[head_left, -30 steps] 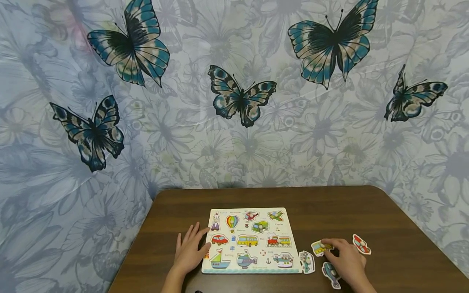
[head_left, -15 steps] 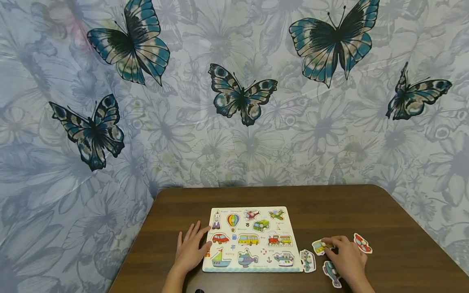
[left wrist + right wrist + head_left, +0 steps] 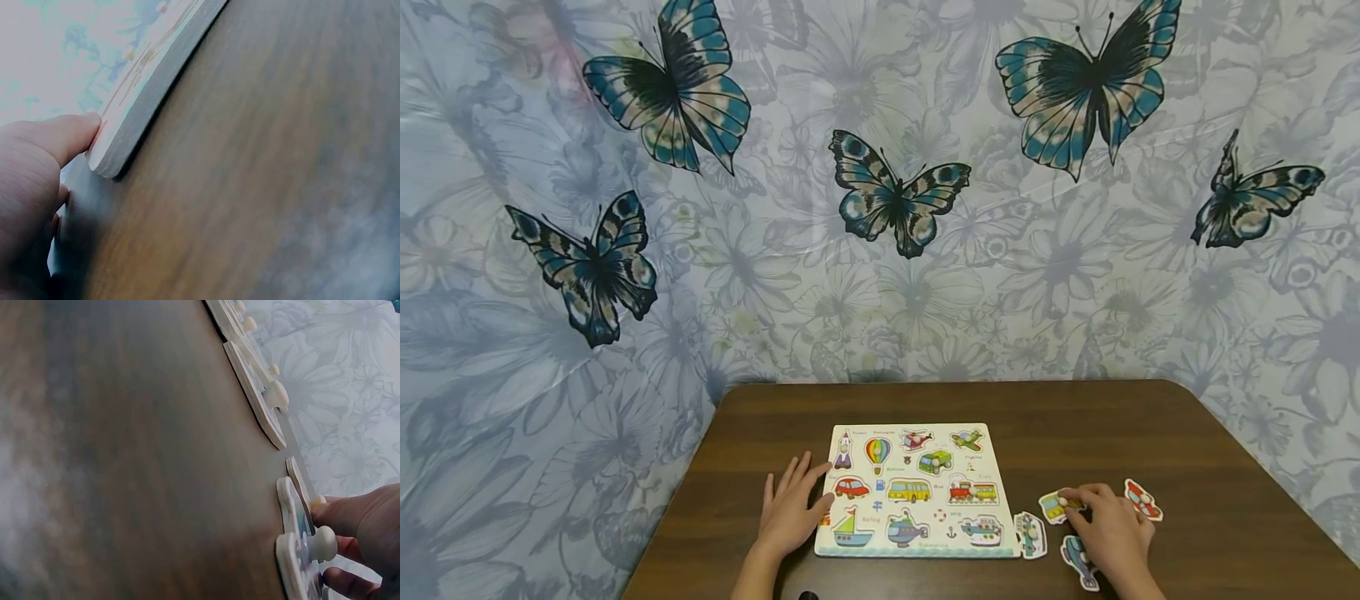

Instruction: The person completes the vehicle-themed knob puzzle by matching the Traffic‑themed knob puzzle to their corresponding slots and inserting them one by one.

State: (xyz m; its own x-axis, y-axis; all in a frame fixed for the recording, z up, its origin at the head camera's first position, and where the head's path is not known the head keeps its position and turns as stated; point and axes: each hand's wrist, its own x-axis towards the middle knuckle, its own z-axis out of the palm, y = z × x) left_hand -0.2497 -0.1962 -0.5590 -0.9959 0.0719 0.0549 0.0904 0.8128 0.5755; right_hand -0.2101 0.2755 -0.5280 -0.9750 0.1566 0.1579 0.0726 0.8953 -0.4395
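My left hand lies at the left edge of a white puzzle board, fingers spread, the thumb against its lower left side. That thumb also touches the board's corner in the left wrist view. To the right of the board, my right hand pinches the knob of a yellow puzzle piece, which lies on the table. Below that hand is a blue-grey submarine-shaped piece. A red piece lies just beyond its knuckles. Thumb and knob meet in the right wrist view.
A pale boat-like piece lies against the board's lower right corner. Pictures of vehicles cover the board. The brown table ends at a wall hanging with butterflies. A small dark object shows at the bottom edge.
The head view has shifted very slightly. Both hands and the pieces stay where they were, with the right hand still at the yellow piece.
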